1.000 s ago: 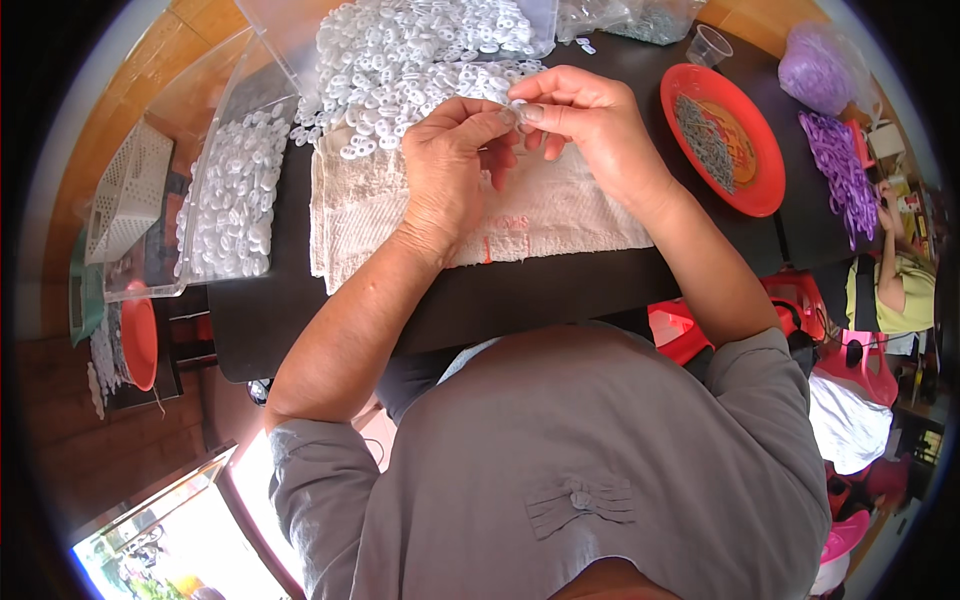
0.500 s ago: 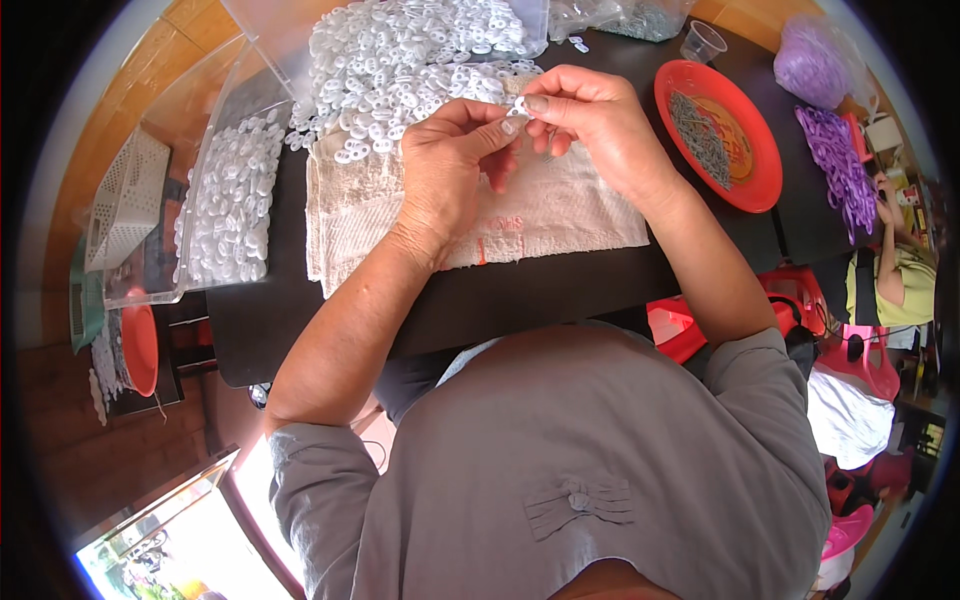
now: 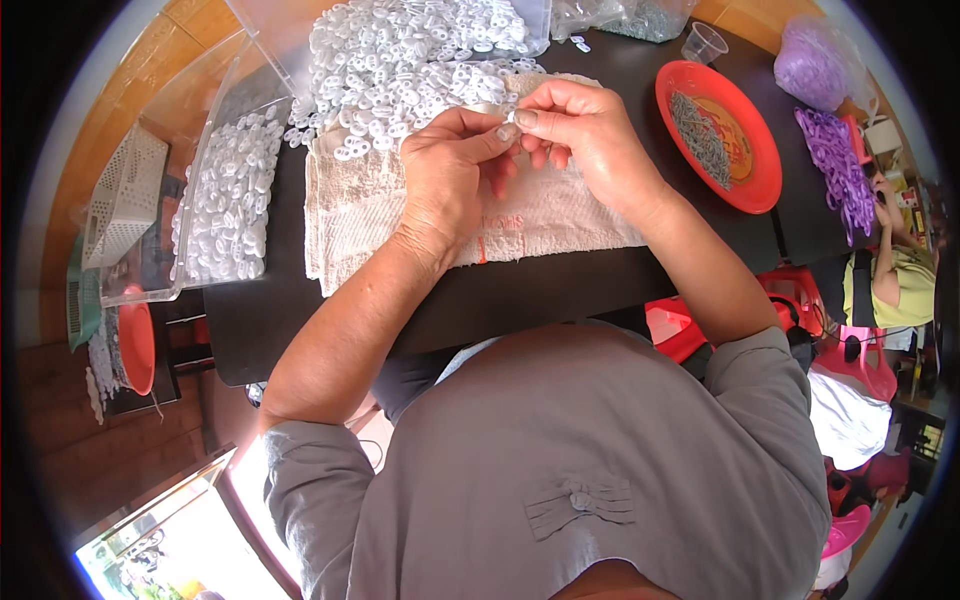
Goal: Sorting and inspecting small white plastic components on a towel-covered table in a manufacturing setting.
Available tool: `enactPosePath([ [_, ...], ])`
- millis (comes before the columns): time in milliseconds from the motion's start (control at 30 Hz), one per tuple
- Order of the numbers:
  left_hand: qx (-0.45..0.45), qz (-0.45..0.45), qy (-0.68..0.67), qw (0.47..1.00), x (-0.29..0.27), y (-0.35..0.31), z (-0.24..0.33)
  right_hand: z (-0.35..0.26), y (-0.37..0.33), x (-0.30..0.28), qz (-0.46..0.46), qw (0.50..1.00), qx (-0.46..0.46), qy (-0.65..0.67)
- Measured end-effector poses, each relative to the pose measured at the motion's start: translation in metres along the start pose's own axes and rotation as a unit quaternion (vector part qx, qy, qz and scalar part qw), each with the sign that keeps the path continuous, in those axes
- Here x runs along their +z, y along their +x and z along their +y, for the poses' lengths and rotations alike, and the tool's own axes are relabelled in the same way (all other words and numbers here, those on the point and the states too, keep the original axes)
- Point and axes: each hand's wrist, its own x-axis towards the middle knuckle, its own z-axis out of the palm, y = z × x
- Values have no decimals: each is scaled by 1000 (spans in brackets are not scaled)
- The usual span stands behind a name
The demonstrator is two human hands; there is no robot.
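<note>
Above the far part of a beige towel (image 3: 365,225), my two hands meet fingertip to fingertip. Thumb and fingers of my left hand (image 3: 445,175) are pinched at a small white plastic piece (image 3: 511,117), mostly covered by the fingertips. From the other side my right hand (image 3: 590,135) pinches the same piece with thumb and index finger, its other fingers curled below. Just beyond the hands lies a heap of small white oval plastic pieces with holes (image 3: 385,110), spilling onto the towel from a clear bin (image 3: 540,28).
Right of the towel, a red plate (image 3: 762,185) holds thin grey metal pieces (image 3: 700,140). Farther right are purple strips (image 3: 840,170) and a purple bag (image 3: 812,75). A clear bin of white pieces (image 3: 228,205) stands left. A clear cup (image 3: 704,42) is behind. Another person (image 3: 890,270) sits far right.
The fingertips have closed in tighter, so the white piece shows less than before. My right hand has shifted slightly left and down; the rest looks the same.
</note>
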Motion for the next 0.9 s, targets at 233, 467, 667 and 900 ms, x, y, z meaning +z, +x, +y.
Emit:
enactPosePath([
  [233,-34,13,-54,998,-2,1,-1,1,-4,13,42,997,17,65],
  [467,-32,-24,-17,999,0,3,9,-3,-1,3,47,998,0,32],
  [667,42,-36,107,993,-1,4,10,-4,-2,3,38,999,-16,12],
  [900,13,10,24,1000,3,-2,3,-1,-6,12,55,997,-38,40],
])
